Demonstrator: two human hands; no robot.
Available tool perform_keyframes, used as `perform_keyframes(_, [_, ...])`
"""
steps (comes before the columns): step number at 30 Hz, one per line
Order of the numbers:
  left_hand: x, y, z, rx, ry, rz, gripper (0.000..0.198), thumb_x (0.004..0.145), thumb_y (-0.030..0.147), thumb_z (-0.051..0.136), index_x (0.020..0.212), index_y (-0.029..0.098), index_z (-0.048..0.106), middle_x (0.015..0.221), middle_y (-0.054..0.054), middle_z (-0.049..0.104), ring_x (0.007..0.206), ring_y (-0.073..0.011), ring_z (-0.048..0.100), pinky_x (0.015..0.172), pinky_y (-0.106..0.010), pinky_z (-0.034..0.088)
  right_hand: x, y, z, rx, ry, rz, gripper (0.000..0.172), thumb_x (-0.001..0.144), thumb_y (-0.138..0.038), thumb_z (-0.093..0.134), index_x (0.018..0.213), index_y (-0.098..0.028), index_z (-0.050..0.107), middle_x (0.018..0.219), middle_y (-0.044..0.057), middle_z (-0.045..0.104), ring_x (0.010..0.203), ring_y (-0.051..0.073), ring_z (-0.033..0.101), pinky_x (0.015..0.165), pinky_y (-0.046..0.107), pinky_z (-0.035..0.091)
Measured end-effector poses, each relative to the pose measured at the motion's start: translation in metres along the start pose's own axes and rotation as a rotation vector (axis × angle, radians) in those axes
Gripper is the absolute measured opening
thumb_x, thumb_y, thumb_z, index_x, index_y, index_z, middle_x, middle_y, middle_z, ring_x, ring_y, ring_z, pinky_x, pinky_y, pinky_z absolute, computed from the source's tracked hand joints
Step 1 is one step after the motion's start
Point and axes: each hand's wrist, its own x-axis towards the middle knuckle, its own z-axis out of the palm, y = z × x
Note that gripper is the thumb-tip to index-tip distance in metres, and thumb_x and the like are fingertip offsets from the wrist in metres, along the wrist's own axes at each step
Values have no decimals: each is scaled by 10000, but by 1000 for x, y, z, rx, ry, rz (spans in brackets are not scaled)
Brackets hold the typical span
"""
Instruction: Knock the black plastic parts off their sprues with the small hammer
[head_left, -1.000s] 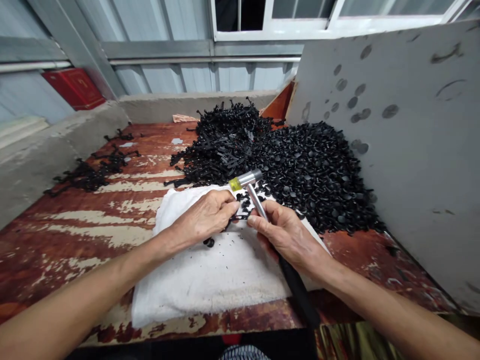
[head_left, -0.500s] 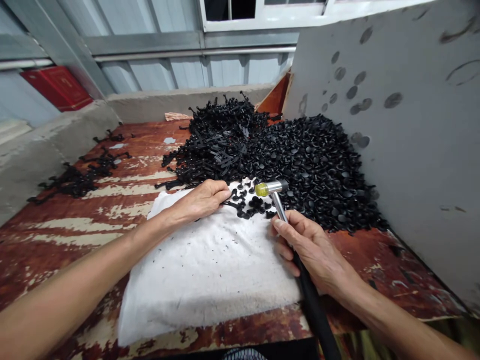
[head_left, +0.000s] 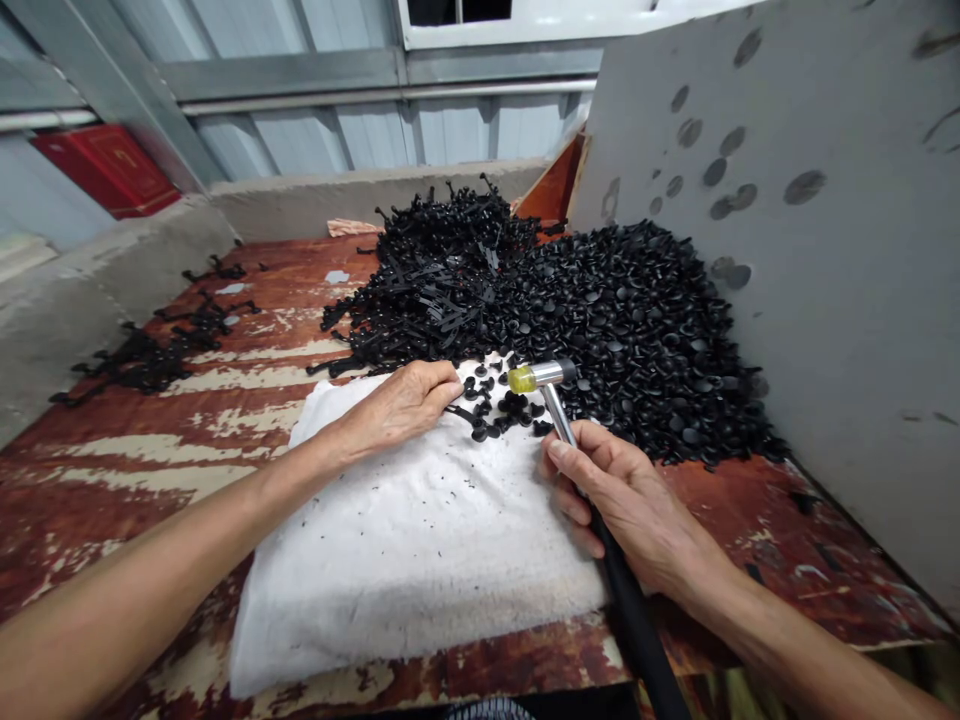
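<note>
My right hand (head_left: 619,500) is wrapped round a mallet (head_left: 551,376) with a chrome head, one yellow face and one black face. Its head hovers over small black mushroom-shaped plastic pieces (head_left: 512,405) at the far edge of a white cloth (head_left: 420,560). Fingers closed, my left hand (head_left: 405,402) pinches a thin black plastic strip (head_left: 460,411) beside these pieces. The strip's end runs toward the discs, while the rest is hidden under the hand. Dark specks dot the cloth near both hands.
Just beyond the cloth lies a large heap of black round-headed pieces (head_left: 630,320), merging at left with a pile of black strips (head_left: 435,280). More strips (head_left: 150,350) lie on the worn red table (head_left: 172,450). A grey panel (head_left: 840,330) stands along the right.
The camera view has shifted slightly. Both hands, the mallet and the black pieces keep practically the same positions relative to one another.
</note>
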Motion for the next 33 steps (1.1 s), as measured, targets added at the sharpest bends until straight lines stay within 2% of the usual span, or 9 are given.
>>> perform_keyframes(4, [0, -2, 2, 26, -10, 9, 281, 867, 345, 377, 737, 174, 559, 668, 11, 519, 649, -144, 461, 604, -272, 339, 1, 0, -1, 0, -9, -5, 344, 822, -504, 656, 758, -201, 507, 571, -87, 449, 381, 28, 310, 276, 119, 298])
perform_keyframes(14, [-2, -1, 2, 66, 6, 5, 272, 885, 343, 379, 729, 190, 541, 655, 12, 520, 628, -144, 457, 598, -278, 330, 0, -1, -1, 10, -6, -7, 350, 817, -507, 661, 762, -198, 505, 604, -81, 467, 395, 25, 312, 277, 113, 309])
perform_keyframes(21, [-5, -1, 4, 113, 4, -6, 240, 893, 321, 375, 768, 201, 540, 698, 4, 532, 648, -153, 468, 620, -289, 333, 0, -4, 1, -8, -24, 13, 377, 804, -537, 656, 746, -204, 487, 504, -107, 419, 363, 25, 277, 279, 118, 296])
perform_keyframes(25, [-6, 1, 4, 146, -3, 4, 228, 895, 306, 375, 785, 203, 546, 718, 0, 543, 660, -157, 476, 640, -293, 342, 0, -2, -1, -49, -33, 12, 353, 847, -526, 606, 756, -203, 495, 487, -104, 415, 353, 29, 283, 289, 124, 281])
perform_keyframes(29, [-6, -1, 4, 100, 23, 7, 245, 893, 321, 378, 778, 198, 556, 708, 4, 546, 657, -154, 477, 637, -290, 344, 2, -1, -3, -124, -52, -20, 332, 886, -510, 559, 777, -199, 519, 482, -92, 429, 355, 38, 308, 301, 131, 275])
perform_keyframes(33, [-6, -3, 5, 18, 53, 25, 268, 888, 349, 383, 719, 201, 529, 666, 19, 518, 630, -142, 450, 606, -273, 334, 2, -5, -1, -107, -53, -3, 372, 849, -544, 588, 738, -198, 512, 473, -96, 413, 349, 35, 278, 289, 139, 278])
